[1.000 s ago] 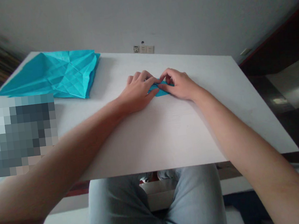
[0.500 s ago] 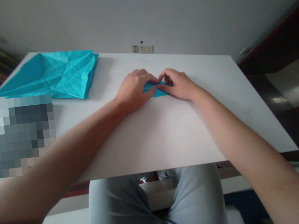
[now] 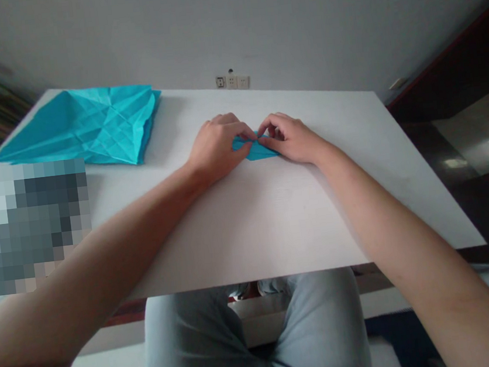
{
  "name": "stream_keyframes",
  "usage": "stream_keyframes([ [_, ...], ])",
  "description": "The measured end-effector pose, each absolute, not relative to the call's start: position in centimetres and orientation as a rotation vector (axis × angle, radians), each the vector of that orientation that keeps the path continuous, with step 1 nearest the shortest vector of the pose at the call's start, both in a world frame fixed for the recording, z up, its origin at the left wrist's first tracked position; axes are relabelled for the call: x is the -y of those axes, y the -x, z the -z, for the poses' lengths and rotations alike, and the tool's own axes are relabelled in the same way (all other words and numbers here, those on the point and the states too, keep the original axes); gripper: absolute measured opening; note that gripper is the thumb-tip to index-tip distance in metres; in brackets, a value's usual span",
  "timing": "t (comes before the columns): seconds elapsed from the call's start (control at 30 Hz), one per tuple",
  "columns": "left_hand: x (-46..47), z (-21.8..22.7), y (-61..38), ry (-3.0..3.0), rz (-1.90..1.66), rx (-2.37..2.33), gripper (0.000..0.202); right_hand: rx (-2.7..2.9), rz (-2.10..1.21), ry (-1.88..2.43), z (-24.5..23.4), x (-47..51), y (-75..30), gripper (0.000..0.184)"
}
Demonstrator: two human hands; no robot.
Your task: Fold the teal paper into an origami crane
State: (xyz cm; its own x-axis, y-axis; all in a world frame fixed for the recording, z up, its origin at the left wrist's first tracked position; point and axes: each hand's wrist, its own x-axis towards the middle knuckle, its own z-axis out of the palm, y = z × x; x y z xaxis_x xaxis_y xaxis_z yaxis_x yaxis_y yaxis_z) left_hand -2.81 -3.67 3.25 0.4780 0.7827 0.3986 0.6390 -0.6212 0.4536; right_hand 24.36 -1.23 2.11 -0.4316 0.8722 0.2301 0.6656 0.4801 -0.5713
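A small piece of folded blue paper (image 3: 262, 150) lies on the white table (image 3: 249, 224) in front of me. My left hand (image 3: 221, 143) grips its left part, thumb in front and index finger behind. From the other side my right hand (image 3: 291, 136) pinches the paper between thumb and index finger. The fingertips of both hands nearly meet at the middle of its upper edge. Parts of the paper are hidden under the fingers.
A large creased sheet of blue paper (image 3: 100, 123) lies at the table's back left. Wall sockets (image 3: 232, 82) sit just beyond the far edge. A blurred-out patch (image 3: 24, 226) covers the left side. My legs (image 3: 253, 335) are under the near edge.
The fingertips have shifted slightly along the small paper, and a bit more of its upper edge shows between them. The large sheet lies as before.
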Motion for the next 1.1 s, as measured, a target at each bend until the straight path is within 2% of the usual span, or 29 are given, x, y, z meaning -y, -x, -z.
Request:
stream_keyframes([
  [0.27,3.8,-3.7,2.9,-2.443,-0.790,-1.403,0.027,2.236,-0.583,1.192,-2.3,1.0,-24.9,0.028],
  [0.43,3.9,-4.0,3.0,-2.400,-0.744,-1.544,0.030,2.161,-0.661,1.188,-2.1,0.7,-24.9,0.021],
  [0.63,3.8,-4.0,2.8,-2.368,-0.662,-1.590,0.017,2.142,-0.690,1.202,-1.9,0.7,-24.7,0.017],
  [0.77,4.0,-4.1,2.6,-2.381,-0.665,-1.557,0.024,2.154,-0.679,1.190,-2.0,0.9,-24.7,0.016],
  [1.0,4.4,-4.7,2.8,-2.383,-0.596,-1.468,0.066,2.124,-0.742,1.236,-2.3,1.0,-24.7,0.043],
  [1.1,4.5,-4.8,2.8,-2.380,-0.596,-1.440,0.071,2.122,-0.754,1.239,-2.4,1.1,-24.8,0.051],
])
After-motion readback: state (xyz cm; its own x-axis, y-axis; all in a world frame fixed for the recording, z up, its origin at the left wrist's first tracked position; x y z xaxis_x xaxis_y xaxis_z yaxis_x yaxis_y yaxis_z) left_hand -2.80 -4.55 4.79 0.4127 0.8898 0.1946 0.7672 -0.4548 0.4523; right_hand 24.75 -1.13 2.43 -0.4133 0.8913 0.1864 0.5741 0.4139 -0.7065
